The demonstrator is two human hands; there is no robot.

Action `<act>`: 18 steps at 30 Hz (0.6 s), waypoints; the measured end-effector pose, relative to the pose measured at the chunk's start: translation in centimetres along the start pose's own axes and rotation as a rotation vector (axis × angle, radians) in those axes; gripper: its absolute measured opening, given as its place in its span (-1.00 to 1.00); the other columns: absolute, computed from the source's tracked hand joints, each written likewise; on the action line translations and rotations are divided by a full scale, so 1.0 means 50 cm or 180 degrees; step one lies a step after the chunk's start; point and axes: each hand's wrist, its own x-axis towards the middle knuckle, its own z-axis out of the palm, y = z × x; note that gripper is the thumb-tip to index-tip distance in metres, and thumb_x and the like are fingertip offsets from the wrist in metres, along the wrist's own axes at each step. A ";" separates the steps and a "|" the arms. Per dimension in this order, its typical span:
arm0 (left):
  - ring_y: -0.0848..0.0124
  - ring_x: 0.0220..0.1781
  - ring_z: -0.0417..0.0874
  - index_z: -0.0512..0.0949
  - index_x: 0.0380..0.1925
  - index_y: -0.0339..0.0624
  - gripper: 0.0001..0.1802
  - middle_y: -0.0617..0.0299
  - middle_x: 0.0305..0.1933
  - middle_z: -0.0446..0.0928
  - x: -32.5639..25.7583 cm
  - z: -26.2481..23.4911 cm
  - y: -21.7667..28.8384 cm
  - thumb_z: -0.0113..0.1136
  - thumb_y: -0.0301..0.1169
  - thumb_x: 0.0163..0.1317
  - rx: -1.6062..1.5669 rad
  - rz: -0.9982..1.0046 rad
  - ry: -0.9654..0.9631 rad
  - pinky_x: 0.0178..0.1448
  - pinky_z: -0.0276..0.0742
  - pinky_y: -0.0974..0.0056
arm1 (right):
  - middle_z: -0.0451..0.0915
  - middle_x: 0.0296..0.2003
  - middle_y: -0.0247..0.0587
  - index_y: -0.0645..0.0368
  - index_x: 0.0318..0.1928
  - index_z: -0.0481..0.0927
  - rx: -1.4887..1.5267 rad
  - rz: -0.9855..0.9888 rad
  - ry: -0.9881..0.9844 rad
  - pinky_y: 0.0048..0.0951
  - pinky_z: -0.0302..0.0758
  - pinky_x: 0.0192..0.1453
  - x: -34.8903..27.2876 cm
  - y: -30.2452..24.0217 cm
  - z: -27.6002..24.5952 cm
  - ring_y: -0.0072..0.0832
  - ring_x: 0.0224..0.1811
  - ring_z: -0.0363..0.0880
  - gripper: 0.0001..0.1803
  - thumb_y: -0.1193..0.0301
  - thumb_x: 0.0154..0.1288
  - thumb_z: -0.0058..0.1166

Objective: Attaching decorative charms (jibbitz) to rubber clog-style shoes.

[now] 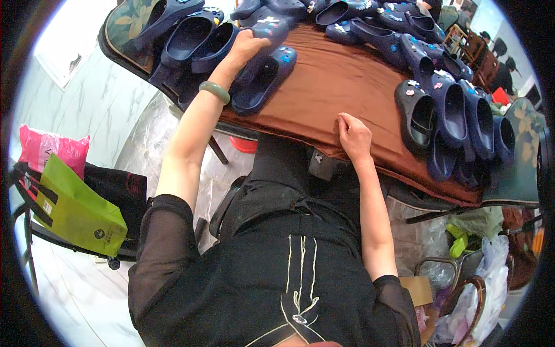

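My left hand (250,47), with a green bangle (214,92) at its wrist, is closed on a navy clog (270,30) with small charms on its top. This clog is above the row at the table's far left and looks smeared by motion. Just below it, another navy clog (263,81) lies with its open side up, by the near edge of the brown cloth (324,75). My right hand (354,137) rests on the cloth near that edge, its fingers curled in and nothing visible in them.
Navy clogs (191,37) crowd the left end. More clogs (448,107), one black clog (415,113) among them, line the right and far side. At left, a chair bears a green bag (81,208) and a pink package (52,150). Plastic bags (480,289) hang at lower right.
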 end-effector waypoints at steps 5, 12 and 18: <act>0.47 -0.45 0.55 0.61 -0.38 -0.35 -0.66 0.24 -0.45 0.59 0.011 -0.019 -0.061 0.29 -0.25 -0.01 0.0888 -0.0097 0.0220 -0.36 0.45 0.34 | 0.63 -0.30 -0.14 0.12 -0.24 0.59 -0.0097 -0.0154 -0.0006 -0.25 0.53 -0.18 -0.011 0.031 0.021 -0.22 -0.22 0.60 -0.83 0.37 0.22 0.00; 0.18 -0.38 0.61 0.56 -0.40 -0.38 -0.54 -0.08 -0.45 0.58 -0.007 -0.059 -0.038 0.28 -0.12 -0.07 0.1887 0.0015 0.0128 -0.28 0.46 0.17 | 0.60 -0.35 -0.13 0.13 -0.22 0.56 0.0150 -0.0023 -0.0158 -0.24 0.51 -0.18 0.018 0.029 -0.016 -0.22 -0.24 0.58 -0.83 0.38 0.20 0.02; 0.04 0.06 0.51 0.45 -0.05 -0.40 -0.45 -0.19 -0.03 0.48 -0.089 -0.088 0.016 0.22 -0.20 0.05 0.2324 0.0765 0.0520 0.12 0.38 0.16 | 0.48 -0.25 -0.15 0.17 -0.11 0.45 -0.1898 -0.0338 0.0822 -0.26 0.44 -0.15 0.151 0.093 -0.216 -0.24 -0.17 0.47 -0.65 0.28 0.13 0.13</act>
